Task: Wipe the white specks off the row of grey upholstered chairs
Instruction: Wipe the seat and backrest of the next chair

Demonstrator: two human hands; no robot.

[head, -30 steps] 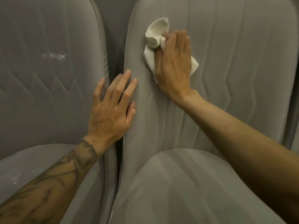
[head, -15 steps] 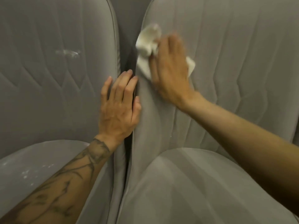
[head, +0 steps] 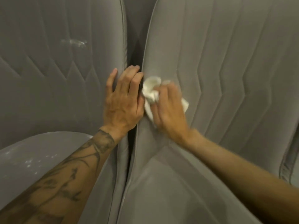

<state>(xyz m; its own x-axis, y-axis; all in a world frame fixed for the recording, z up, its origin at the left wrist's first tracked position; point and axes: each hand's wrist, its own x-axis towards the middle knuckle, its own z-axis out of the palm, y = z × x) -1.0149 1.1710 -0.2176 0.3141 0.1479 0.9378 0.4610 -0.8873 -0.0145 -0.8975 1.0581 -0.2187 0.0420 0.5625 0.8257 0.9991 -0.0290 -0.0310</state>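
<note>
Right grip clutches crumpled white cloth, left grip flat; we're mid-wipe, next prob. specked grey seat lower-left.

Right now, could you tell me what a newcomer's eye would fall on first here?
The white cloth stands out, bunched under the right hand against the left edge of the right chair's backrest. Beside it the left hand rests on the left chair's edge, by the dark gap. On the left chair's seat lie white specks, and a smear marks its backrest.
</note>
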